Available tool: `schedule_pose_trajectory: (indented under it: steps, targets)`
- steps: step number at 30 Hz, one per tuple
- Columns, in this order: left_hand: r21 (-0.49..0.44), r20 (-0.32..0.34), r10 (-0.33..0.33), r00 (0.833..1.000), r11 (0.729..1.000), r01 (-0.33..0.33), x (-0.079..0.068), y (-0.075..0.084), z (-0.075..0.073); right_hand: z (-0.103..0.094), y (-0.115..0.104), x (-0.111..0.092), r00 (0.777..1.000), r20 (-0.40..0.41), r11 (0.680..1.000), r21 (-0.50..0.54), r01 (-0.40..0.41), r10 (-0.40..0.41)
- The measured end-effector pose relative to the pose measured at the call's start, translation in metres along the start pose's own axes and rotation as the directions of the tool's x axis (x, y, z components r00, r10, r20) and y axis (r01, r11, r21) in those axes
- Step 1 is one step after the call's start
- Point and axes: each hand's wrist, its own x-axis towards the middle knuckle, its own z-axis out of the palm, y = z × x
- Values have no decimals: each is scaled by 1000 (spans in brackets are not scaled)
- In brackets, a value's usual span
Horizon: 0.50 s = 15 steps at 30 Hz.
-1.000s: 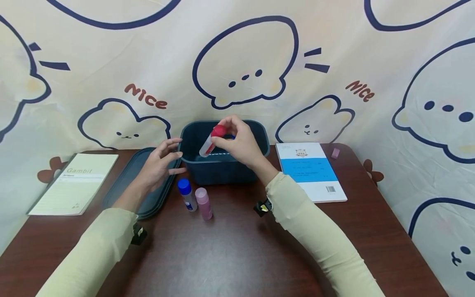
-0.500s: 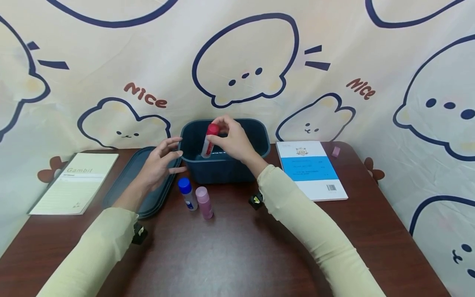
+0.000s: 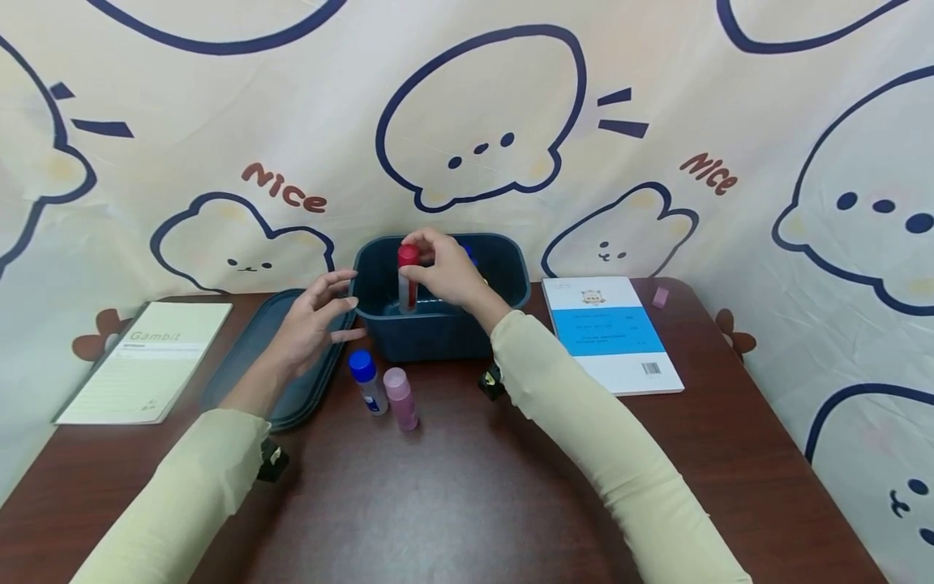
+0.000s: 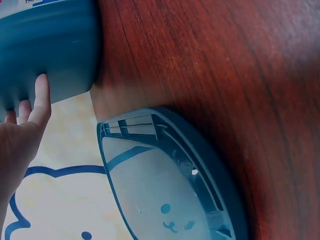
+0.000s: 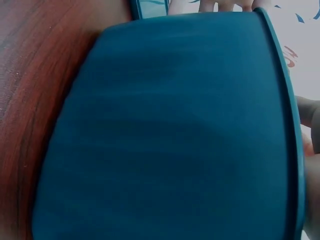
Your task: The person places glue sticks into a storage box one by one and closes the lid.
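Observation:
My right hand (image 3: 445, 270) reaches over the teal plastic bin (image 3: 438, 337) in the head view and pinches a red-capped glue stick (image 3: 408, 280) by its cap end. The stick is upright inside the bin near its left end; whether it touches the floor I cannot tell. Part of something blue (image 3: 468, 253) shows behind that hand. With fingers extended, my left hand (image 3: 310, 324) rests against the bin's left side; the left wrist view shows its fingertips (image 4: 42, 82) at the wall. In the right wrist view the bin's wall (image 5: 170, 125) hides most of the right hand.
A blue-capped glue stick (image 3: 368, 383) and a pink one (image 3: 400, 399) stand before the bin. Under the left forearm lies the teal lid (image 3: 244, 365). A cream notebook (image 3: 146, 365) is at left; a blue-and-white book (image 3: 613, 337) and small pink block (image 3: 660, 298) are at right.
My right hand has moved left and slightly down inside the bin, and the red-capped glue stick has gone from tilted to upright. My left hand has stayed put.

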Motion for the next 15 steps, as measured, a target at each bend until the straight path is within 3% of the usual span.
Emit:
schedule_pose_trajectory:
  steps: [15]
  targets:
    - [-1, 11, 2, 1000, 1000, -2, 0, 0, -1, 10, 2, 16, 997, 27, 997, -34, -76, 77]
